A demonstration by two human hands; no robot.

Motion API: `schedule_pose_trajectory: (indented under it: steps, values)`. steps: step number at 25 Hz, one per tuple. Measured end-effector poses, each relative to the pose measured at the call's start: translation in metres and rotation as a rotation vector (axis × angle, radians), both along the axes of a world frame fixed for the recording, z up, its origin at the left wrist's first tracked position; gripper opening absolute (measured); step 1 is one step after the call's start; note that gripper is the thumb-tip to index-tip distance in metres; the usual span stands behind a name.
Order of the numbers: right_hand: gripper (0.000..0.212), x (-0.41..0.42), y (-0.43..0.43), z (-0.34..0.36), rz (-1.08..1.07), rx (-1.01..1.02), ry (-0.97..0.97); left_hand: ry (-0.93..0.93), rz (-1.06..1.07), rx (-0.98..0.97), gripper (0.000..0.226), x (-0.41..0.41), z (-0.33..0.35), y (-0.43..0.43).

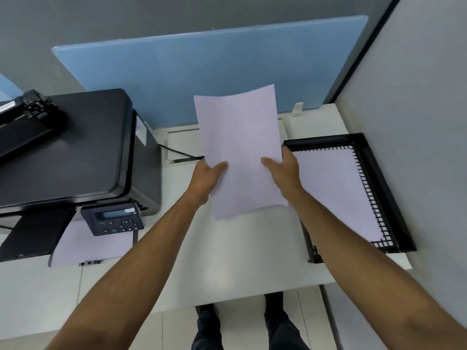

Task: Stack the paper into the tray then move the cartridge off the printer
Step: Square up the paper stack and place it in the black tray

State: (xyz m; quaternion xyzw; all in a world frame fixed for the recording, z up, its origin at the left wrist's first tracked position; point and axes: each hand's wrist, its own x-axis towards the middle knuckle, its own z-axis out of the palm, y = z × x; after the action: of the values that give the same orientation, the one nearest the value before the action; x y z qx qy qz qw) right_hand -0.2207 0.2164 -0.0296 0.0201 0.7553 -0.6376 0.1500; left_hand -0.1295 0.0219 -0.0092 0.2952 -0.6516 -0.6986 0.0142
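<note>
White counter (227,248): both hands, left (206,179) and right (285,170), grip the paper (240,152) by its edges. Keep it flat, square it over the tray (379,173) at frame right, lower evenly.

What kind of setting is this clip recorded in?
Most likely an office workstation: a black printer sits on a white desk, a blue partition backs the desk, and a black paper tray sits to the right.
</note>
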Motion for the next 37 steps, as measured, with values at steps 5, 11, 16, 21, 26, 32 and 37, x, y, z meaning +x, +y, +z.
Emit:
schedule_pose_trajectory:
  steps: [5, 11, 16, 21, 26, 32, 37]
  values:
    - [0.029, -0.043, 0.114, 0.018, -0.133, 0.308, 0.073, -0.009, -0.033, 0.142, 0.030, -0.050, 0.015, 0.112]
    - [0.031, -0.052, 0.229, -0.001, -0.207, 0.415, 0.054, -0.134, -0.133, 0.180, 0.030, -0.072, 0.005, 0.219]
    - [0.034, -0.047, 0.258, -0.042, -0.151, 0.461, -0.055, -0.396, -0.229, 0.251, 0.060, -0.076, -0.014, 0.247]
    - [0.042, -0.046, 0.258, -0.062, -0.090, 0.595, -0.129, -0.533, -0.215, 0.236, 0.076, -0.077, -0.017, 0.254]
    - [0.052, -0.046, 0.253, -0.060, 0.046, 0.826, -0.120, -0.629, -0.241, 0.240, 0.072, -0.082, -0.013, 0.263]
    - [0.054, -0.042, 0.248, -0.055, 0.126, 1.025, -0.081, -0.596, -0.244, 0.235, 0.070, -0.087, -0.008, 0.262]
    - [0.055, -0.049, 0.226, -0.027, 0.168, 1.115, 0.065, -0.341, -0.206, 0.155, 0.066, -0.093, 0.003, 0.223]
